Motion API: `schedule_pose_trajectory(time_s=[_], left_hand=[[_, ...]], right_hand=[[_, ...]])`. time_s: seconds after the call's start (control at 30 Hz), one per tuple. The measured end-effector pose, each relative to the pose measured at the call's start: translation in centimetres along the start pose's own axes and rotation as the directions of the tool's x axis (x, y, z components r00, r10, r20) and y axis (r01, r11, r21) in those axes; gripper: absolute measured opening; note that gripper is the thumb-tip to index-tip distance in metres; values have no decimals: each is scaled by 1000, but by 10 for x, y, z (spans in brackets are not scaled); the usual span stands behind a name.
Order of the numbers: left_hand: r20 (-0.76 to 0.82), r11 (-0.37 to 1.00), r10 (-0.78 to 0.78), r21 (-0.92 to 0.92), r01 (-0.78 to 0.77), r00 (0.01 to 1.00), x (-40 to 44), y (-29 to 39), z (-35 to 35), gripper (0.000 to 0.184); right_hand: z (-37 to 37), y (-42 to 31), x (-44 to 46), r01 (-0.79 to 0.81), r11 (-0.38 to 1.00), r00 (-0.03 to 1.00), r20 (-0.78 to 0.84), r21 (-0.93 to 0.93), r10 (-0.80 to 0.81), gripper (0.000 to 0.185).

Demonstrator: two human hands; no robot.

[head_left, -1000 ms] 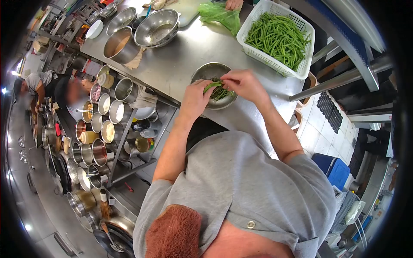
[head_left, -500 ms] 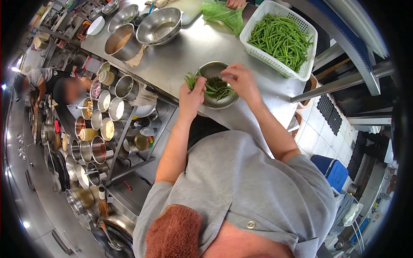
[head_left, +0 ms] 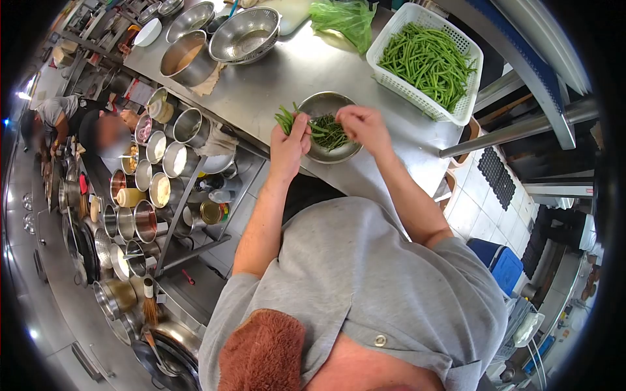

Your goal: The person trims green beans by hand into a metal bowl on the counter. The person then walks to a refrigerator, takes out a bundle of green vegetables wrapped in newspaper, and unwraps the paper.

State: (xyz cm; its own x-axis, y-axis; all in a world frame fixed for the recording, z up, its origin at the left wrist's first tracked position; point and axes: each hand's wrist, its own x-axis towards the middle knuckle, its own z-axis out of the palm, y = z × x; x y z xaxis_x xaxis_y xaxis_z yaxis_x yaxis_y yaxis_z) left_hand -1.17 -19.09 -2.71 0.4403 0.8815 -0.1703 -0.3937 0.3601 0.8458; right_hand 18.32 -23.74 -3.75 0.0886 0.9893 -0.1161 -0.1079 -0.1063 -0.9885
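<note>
My left hand (head_left: 291, 144) is closed around a small bunch of green beans (head_left: 284, 119), their ends sticking out past the fingers. It sits at the left rim of a metal bowl (head_left: 324, 103). Thin dark green bean trimmings (head_left: 329, 132) lie inside that bowl. Over its right side is my right hand (head_left: 366, 128), fingers curled and pinched together; whatever they may hold is too small to make out. Further back on the right, a white perforated basket (head_left: 422, 109) holds a heap of long green beans (head_left: 427, 65).
Metal colanders (head_left: 244, 39) and a deep pot (head_left: 188, 62) stand at the counter's back left. A green plastic bag (head_left: 342, 23) lies at the back. Left of the counter is a rack of metal containers (head_left: 175, 159), with people beyond. A metal post (head_left: 515, 124) runs along the right.
My right hand has curled its fingers tighter over the bowl. The other person's hand by the green bag has gone from view. My left hand keeps its bunch of green beans.
</note>
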Motion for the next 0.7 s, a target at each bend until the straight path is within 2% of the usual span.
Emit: schedule_pose_trajectory(time_s=[0.03, 0.1, 0.13, 0.17, 0.2, 0.23, 0.3, 0.33, 0.4, 0.53, 0.6, 0.63, 0.67, 0.7], left_hand=[[0, 1000, 24, 8, -24, 1000, -2, 4, 3, 14], [0, 998, 53, 15, -53, 999, -1, 7, 0, 14], [23, 999, 43, -8, -43, 999, 0, 6, -5, 15], [47, 999, 30, -30, -28, 998, -1, 4, -8, 16], [49, 999, 28, -30, -27, 998, -2, 4, -7, 16], [44, 999, 11, -50, -9, 999, -2, 5, -6, 16], [42, 998, -2, -70, 5, 999, -2, 7, -3, 17], [42, 998, -4, -65, 7, 999, -2, 7, -3, 17], [33, 998, -2, -63, 5, 999, -3, 9, -4, 18], [-31, 999, -13, -37, 12, 999, -4, 12, -9, 16], [-30, 1000, -25, -16, 25, 999, -4, 9, -11, 16], [-40, 997, -16, 71, 19, 999, -4, 8, -12, 16], [-50, 987, -6, 158, 14, 999, -4, 6, -12, 16], [-51, 988, -7, 155, 15, 999, -4, 6, -11, 16]], right_hand=[[-1, -2, 2, 0, 1000, 1000, 0, -1, 0, 17], [-1, -10, 8, 115, 960, 981, -120, -255, -150, 15], [-4, -4, 16, 117, 960, 981, -118, -255, -151, 15], [-8, 7, 24, 350, 747, 933, 144, -565, -329, 14], [-7, 6, 25, 568, 395, 817, 436, -722, -378, 14], [-5, 6, 24, 567, 393, 817, 433, -724, -381, 14], [5, 5, 22, 462, 38, 887, 461, -886, -32, 11], [8, 5, 24, 463, 36, 886, 462, -886, -33, 11], [14, 7, 29, 439, -70, 896, 432, -896, 97, 9], [10, 4, 38, 395, -75, 913, 382, -916, 145, 9], [0, -2, 41, 328, 115, 928, 343, -938, 147, 9], [-5, -6, 41, 328, 113, 927, 342, -938, 151, 9], [-10, -11, 41, 324, 183, 932, 347, -928, 105, 8], [-13, -15, 39, 322, 252, 936, 347, -912, 59, 8]])
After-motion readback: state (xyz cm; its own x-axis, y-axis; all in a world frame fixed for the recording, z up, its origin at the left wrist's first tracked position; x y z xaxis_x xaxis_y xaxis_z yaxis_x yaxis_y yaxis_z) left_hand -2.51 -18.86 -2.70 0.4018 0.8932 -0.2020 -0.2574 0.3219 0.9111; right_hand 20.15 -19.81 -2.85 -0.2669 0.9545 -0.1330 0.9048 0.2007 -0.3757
